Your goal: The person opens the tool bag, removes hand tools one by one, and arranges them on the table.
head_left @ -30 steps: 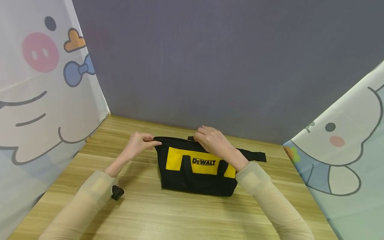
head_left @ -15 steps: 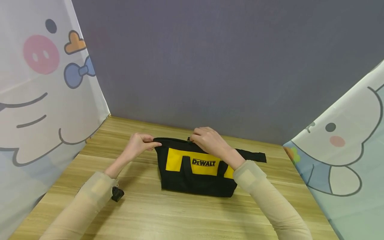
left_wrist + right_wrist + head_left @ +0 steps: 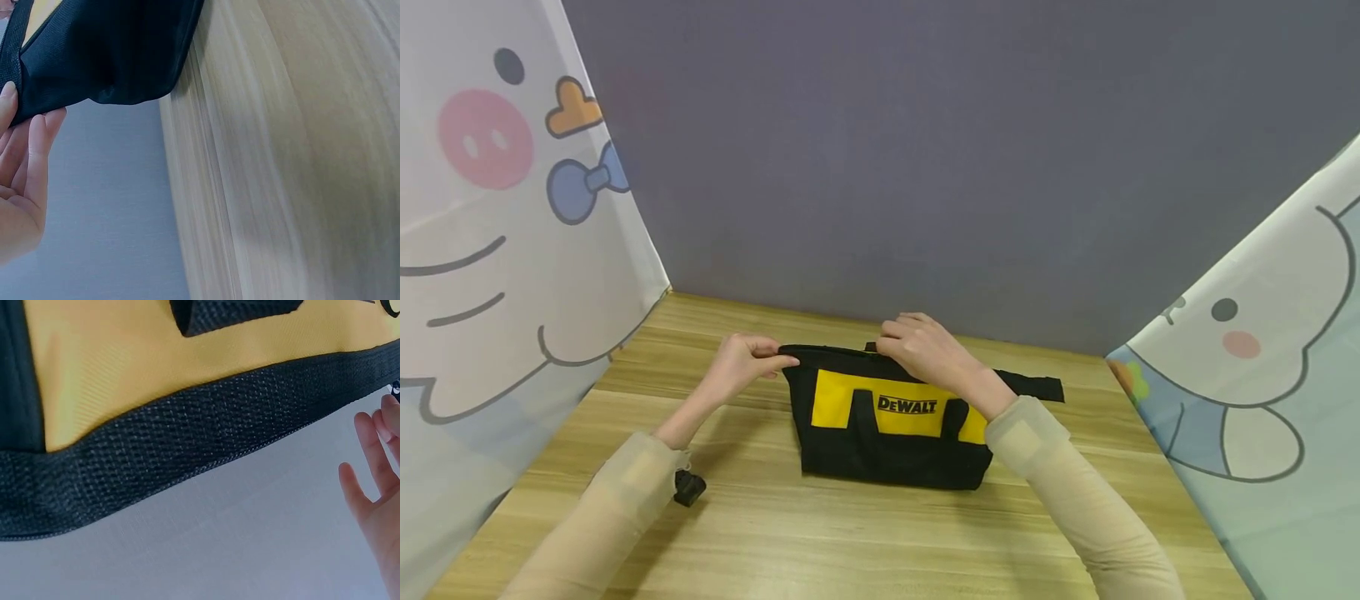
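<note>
By the left sleeve is a small black thing. The left hand is clamped on the top left corner of the black and yellow bag, just as it was 1 second ago. The bag stands on the wooden counter in the same spot. The right hand has bent fingers clamped on the bag's top edge, by the zip, a bit more to the left than 1 second ago. Past it, a black strap sticks out.
</note>
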Demonstrator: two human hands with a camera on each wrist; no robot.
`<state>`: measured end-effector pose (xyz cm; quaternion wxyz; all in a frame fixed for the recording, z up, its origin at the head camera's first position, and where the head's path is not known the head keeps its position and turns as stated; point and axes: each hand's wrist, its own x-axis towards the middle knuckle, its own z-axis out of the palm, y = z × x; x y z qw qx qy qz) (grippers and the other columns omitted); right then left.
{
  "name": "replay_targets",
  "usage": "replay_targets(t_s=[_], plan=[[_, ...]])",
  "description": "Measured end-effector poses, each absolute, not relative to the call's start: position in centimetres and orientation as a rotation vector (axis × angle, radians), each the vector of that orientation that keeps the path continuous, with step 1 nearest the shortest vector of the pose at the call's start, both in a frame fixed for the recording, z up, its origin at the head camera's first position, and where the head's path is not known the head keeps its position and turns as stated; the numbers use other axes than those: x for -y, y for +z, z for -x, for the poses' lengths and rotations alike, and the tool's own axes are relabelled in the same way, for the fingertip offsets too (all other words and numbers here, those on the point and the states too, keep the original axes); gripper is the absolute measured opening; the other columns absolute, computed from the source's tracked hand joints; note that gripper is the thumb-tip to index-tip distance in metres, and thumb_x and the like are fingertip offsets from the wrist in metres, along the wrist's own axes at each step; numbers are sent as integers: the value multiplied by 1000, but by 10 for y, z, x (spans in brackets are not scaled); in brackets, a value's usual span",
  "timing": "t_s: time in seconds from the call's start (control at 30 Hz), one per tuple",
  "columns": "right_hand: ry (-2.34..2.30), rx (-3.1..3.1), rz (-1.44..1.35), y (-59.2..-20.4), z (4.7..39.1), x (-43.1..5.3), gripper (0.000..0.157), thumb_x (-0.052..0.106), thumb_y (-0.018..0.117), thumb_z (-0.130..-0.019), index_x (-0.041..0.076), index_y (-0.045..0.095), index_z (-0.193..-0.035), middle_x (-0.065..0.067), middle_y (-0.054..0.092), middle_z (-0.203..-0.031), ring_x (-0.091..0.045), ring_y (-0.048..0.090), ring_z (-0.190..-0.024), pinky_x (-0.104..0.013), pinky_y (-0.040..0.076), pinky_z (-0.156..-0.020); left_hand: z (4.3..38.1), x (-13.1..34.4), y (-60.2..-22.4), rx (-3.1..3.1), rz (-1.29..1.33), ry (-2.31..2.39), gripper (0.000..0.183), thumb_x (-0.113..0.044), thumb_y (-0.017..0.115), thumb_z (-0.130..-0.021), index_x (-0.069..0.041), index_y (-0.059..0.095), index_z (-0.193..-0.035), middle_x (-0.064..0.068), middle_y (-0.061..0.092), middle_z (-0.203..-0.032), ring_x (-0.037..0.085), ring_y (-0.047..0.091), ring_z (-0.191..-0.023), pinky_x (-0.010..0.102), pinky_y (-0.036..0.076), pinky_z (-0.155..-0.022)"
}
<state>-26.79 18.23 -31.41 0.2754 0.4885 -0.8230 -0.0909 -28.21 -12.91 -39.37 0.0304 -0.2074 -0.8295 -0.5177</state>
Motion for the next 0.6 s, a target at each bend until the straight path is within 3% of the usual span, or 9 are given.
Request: replay_targets(t_s=[0.23, 0.6], plan=[[-298, 2205, -1314, -312, 267, -185, 12, 7, 64, -95, 15, 65, -86, 2, 59, -81, -15, 63, -80, -34, 54, -94, 284, 129, -393, 2550, 659, -1570, 36, -25, 78, -85, 5, 64, -72, 25, 67, -65, 36, 74, -72, 44, 59, -69], [-312, 2227, -1307, -312, 264, -190, 12, 6, 65, -95, 14, 66, -87, 2, 60, -82, -16, 64, -82, -38, 53, -98, 285, 130, -396, 2559, 652, -1562, 30, -26, 79, -84, 1, 70, -76, 21, 74, -74, 36, 74, -73, 41, 59, -67]])
